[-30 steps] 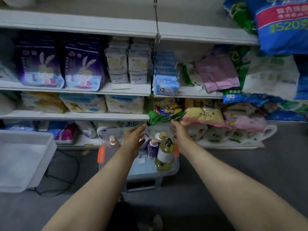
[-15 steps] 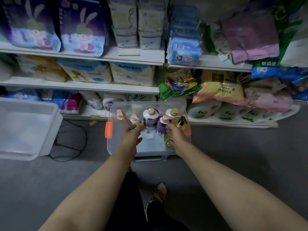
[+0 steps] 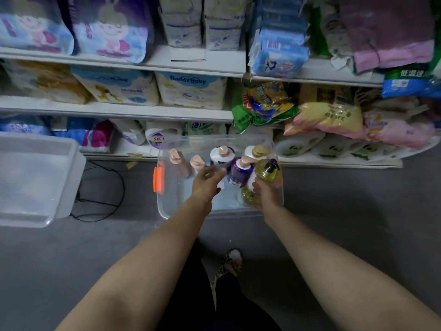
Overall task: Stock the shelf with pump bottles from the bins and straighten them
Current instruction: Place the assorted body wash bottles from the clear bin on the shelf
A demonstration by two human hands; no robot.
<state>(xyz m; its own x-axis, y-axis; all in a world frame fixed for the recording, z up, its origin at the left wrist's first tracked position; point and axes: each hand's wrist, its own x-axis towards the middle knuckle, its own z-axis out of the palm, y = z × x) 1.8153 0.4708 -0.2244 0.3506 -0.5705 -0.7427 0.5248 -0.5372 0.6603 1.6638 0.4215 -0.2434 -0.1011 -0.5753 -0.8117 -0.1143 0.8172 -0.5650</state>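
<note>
Head view, looking down, facing shelves (image 3: 119, 111)

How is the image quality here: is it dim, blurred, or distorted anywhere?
Head view: dim, flat light; the shelf edges bow from wide-angle distortion; upper packages look smeared; the clear bin and its bottles, like the yellow bottle, are fairly sharp, with the left hand slightly soft.

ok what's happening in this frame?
A person is standing over a clear plastic bin on the floor in front of stocked shelves, reaching in with both hands. The right hand grips the yellow pump bottle with the black pump, low on its body. The left hand is open, fingers reaching toward the white bottle with a pink pump. Several other pump bottles stand upright in the bin. A second, white bin sits to the left. No bottle has left the bin yet.
</note>
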